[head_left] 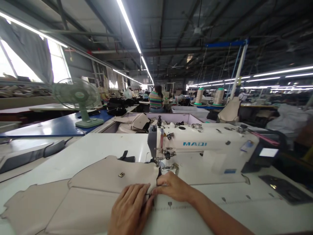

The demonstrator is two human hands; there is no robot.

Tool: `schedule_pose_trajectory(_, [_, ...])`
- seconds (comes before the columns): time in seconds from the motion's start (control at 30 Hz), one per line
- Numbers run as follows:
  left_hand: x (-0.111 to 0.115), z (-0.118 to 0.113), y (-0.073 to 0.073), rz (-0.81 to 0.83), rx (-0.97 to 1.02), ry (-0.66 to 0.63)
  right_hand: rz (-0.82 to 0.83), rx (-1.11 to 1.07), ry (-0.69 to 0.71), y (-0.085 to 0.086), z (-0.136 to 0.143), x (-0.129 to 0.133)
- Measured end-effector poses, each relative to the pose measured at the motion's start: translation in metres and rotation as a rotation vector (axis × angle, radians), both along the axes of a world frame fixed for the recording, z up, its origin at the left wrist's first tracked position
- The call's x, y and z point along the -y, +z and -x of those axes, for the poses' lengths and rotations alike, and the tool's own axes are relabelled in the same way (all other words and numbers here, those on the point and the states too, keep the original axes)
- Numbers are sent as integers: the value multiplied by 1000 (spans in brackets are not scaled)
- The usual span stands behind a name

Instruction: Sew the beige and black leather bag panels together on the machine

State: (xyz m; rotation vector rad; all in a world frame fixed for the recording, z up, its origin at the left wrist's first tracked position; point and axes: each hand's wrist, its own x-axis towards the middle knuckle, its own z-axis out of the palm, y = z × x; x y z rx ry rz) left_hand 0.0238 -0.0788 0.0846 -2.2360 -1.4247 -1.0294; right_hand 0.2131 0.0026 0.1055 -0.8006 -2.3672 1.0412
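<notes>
A large beige panel (97, 178) with dark edges and a small metal fitting (121, 175) lies on the white machine table. Its right edge reaches the needle area of a white sewing machine (212, 140). My left hand (130, 205) rests on the panel near that edge, its thumb by a seam. Just right of it, my right hand (172, 187) pinches the panel's edge between thumb and fingers, below the presser foot. A black strap piece (127, 157) lies behind the panel.
A green fan (84, 107) stands on a blue table at the left. Behind the machine is a bin (171, 117) holding beige pieces. Thread cones (199, 97) stand behind the machine head. A person in a striped top (156, 99) is farther back.
</notes>
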Motion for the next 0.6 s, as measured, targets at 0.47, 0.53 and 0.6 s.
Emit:
schedule_pose_trajectory(0.47, [-32,28,17,73,13,-76,-259,-308,-684,-74,39,73])
schedule_pose_trajectory(0.53, [-35,25,25,76,-36,-68,-220,-281,-703,-93,66,80])
schedule_pose_trajectory(0.6, [-38,20,37,89,-141,-83,-162,-293,-777,-93,92,78])
